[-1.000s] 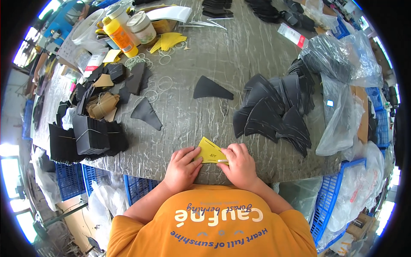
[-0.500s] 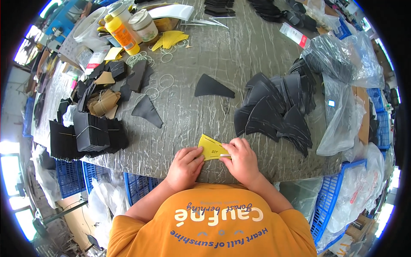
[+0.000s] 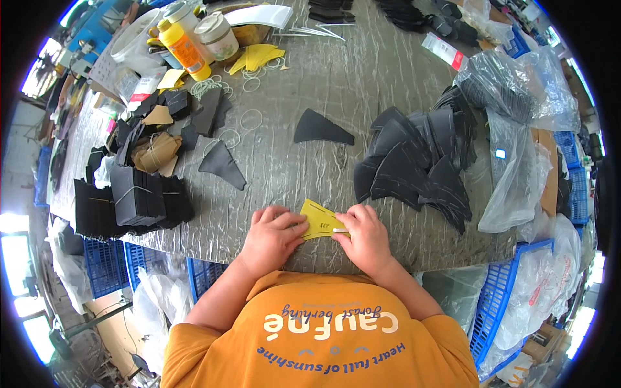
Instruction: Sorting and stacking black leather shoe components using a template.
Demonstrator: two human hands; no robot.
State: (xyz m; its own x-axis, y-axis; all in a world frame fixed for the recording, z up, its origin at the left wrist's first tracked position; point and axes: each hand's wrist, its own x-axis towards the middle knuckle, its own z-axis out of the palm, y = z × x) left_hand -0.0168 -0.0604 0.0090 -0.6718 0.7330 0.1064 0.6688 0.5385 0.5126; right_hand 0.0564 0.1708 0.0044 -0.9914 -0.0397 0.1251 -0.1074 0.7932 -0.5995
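A yellow template with narrow slots and a handwritten mark lies near the table's front edge. My left hand grips its left side, fingers bent over the edge. Between the fingers of my right hand is a slim white pen, its end lying over the template's right part. Whether a black piece lies beneath the template I cannot tell. Beyond my hands are two single black cut pieces, one in the middle and one to the left. To the right spreads a pile of black pieces with pale dashes on them.
Stacked black pieces, some banded, stand at the left. Behind them are a yellow bottle, a lidded jar, yellow templates and loose rubber bands. Clear plastic bags cover the right side; blue crates stand below the table edge.
My left hand has shifted slightly left and up, its fingers now more spread along the template's left side. The template and my right hand with the pen have moved only a little.
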